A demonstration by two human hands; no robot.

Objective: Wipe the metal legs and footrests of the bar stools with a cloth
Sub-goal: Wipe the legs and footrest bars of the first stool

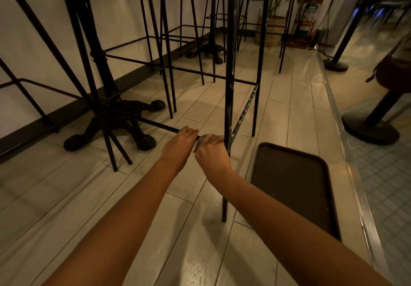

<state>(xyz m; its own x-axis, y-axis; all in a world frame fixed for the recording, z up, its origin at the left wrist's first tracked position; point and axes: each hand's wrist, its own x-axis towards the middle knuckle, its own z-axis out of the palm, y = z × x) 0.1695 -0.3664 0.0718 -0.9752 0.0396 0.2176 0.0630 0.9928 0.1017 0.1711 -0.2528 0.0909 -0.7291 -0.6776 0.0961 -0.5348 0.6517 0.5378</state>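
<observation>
Both hands meet low on the nearest bar stool (pixel 230 68): the left hand (pixel 179 144) is curled over its black footrest bar (pixel 155 124), and the right hand (pixel 212 152) is clenched around a small grey cloth (pixel 201 140) pressed to that bar beside the stool's front leg (pixel 229 99). A dark brown tray (pixel 295 183) lies on the pale tiled floor (pixel 66 196) just right of the leg.

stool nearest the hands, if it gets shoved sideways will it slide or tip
The stool looks tall on thin rod legs, so a high shove would probably tip it. The tiled floor looks glossy, so a low push on the footrest likely slides it.
</observation>
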